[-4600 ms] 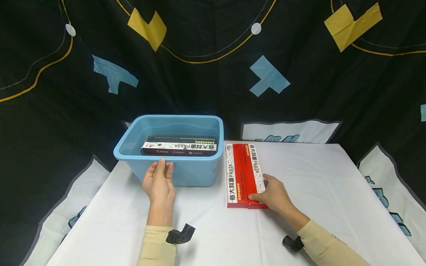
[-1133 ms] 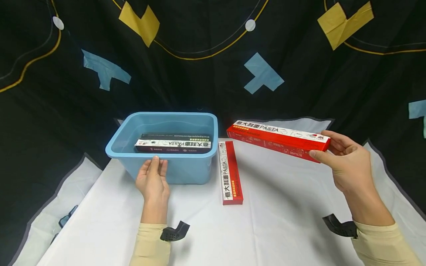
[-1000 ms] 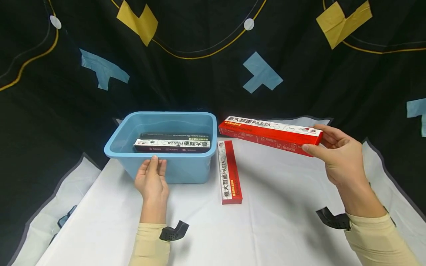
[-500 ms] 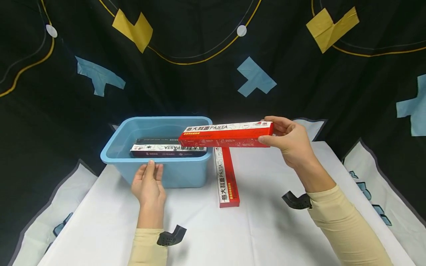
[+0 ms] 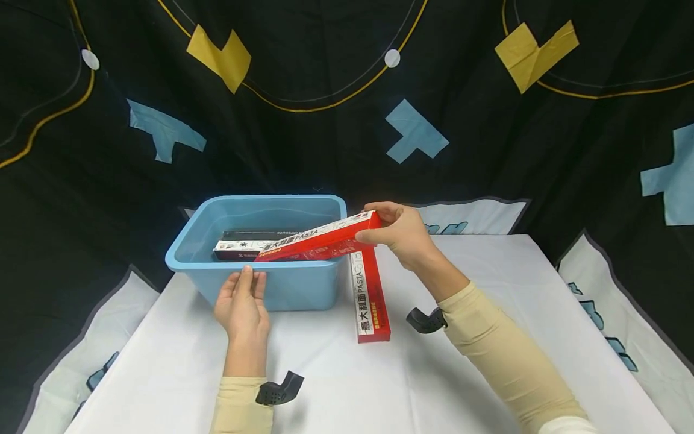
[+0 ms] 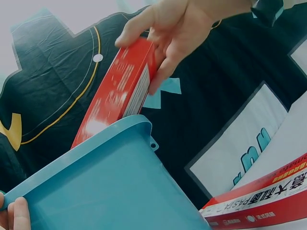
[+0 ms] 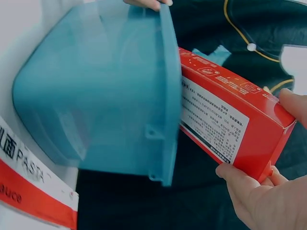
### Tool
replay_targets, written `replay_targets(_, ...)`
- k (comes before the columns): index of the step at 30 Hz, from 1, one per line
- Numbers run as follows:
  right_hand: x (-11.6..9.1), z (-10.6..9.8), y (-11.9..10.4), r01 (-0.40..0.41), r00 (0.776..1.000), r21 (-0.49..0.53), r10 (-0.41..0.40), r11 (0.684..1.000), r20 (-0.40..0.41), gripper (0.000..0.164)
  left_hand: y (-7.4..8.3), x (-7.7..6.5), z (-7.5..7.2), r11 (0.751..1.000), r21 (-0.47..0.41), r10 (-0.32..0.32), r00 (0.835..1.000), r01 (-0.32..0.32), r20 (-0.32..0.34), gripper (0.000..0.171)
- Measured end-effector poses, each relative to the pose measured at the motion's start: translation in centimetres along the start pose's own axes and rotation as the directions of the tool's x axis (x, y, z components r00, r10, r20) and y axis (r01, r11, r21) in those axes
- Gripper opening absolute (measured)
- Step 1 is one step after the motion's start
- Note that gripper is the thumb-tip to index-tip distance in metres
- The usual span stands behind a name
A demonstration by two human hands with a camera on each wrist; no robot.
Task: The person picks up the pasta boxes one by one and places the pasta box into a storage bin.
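My right hand [image 5: 403, 235] pinches the right end of a red pasta box [image 5: 320, 241]. The box slants down leftward, its far end inside the blue bin [image 5: 271, 289] and its held end above the bin's right rim. In the right wrist view, thumb and fingers grip the end of the red box [image 7: 225, 110]. My left hand [image 5: 244, 307] holds the bin's front rim, thumb on top and fingers below. Inside the bin lie dark pasta boxes [image 5: 233, 248], partly hidden by the red one. A second red pasta box [image 5: 370, 295] lies flat on the table, right of the bin.
A white cloth covers the table [image 5: 461, 361]. Behind it hangs a black curtain [image 5: 325, 150] with yellow and blue shapes. The second red box [image 6: 264, 201] lies close beside the bin in the left wrist view.
My right hand picked up one of two red boxes from the table, carried it left and lowered its far end into the bin. My left hand stayed on the rim.
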State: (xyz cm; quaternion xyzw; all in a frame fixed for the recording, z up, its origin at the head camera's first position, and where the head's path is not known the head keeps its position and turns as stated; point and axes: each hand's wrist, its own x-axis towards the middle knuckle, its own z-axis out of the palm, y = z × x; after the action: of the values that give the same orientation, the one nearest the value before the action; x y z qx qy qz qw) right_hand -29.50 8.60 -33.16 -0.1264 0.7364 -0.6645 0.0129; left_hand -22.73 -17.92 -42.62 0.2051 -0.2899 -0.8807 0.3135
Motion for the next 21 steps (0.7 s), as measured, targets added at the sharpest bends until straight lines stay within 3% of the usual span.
replay_targets(9,2.0,3.1,1.1,-0.123,0.992,-0.025,0.124,0.992,0.025,0.057,-0.1,0.0,0.1,1.000,0.012,0.003,1.000,-0.003,-0.009,0.032)
replay_targets(13,2.6,4.2,1.4,-0.134,0.987,-0.057,0.138,0.989,0.078,0.056,0.0,0.0,0.1,1.000,0.010,0.001,1.000,-0.001,-0.009,0.033)
replay_targets(21,3.9,6.3,1.3,-0.086,0.972,-0.234,0.133,0.968,0.194,0.058,-0.2,-0.1,0.1,0.999,0.049,-0.001,1.000,0.001,-0.007,0.034)
